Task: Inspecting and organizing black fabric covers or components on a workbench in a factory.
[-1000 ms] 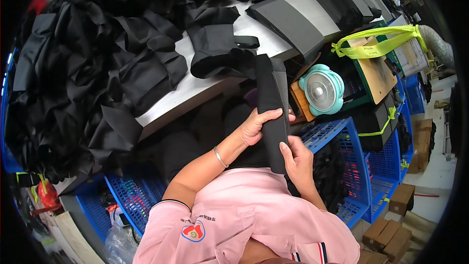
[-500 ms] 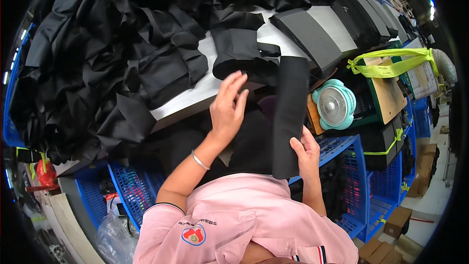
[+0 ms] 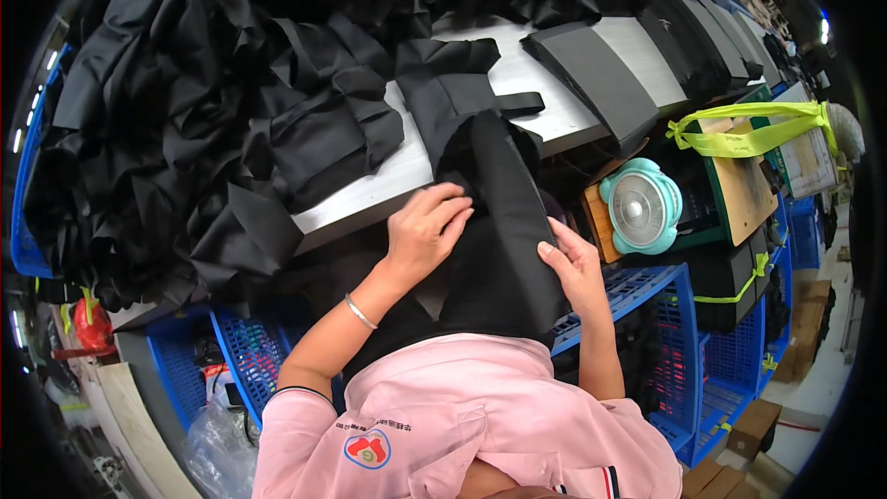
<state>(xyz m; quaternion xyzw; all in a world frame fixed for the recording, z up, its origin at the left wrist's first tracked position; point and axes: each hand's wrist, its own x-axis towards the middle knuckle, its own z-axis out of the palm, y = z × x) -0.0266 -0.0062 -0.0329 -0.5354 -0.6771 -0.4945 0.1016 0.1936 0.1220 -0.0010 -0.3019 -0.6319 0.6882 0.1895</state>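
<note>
A long, flat black panel (image 3: pixel 513 222) slants across my lap, its far end over the edge of the table. My right hand (image 3: pixel 575 268) grips its right edge, thumb on top and fingers along the side. My left hand (image 3: pixel 425 231) has its fingers drawn together at the near end of a black fabric piece (image 3: pixel 448 92), left of the panel. That piece lies partly on the table, with a short strap sticking out to the right. The dark cloth at the left fingertips blends together, and the panel covers part of the piece.
A large heap of black fabric pieces (image 3: pixel 185 111) covers the left of the white table (image 3: pixel 370 199). Stacked dark grey panels (image 3: pixel 596 74) lie at the right. Beside them are a turquoise fan (image 3: pixel 639 206), a yellow-green band (image 3: pixel 748 129) and blue plastic crates (image 3: pixel 679 351).
The panel has tilted, its far end swinging left over the fabric piece. My left hand has lowered slightly, and its spread fingers have closed at the cloth. My right hand keeps its hold.
</note>
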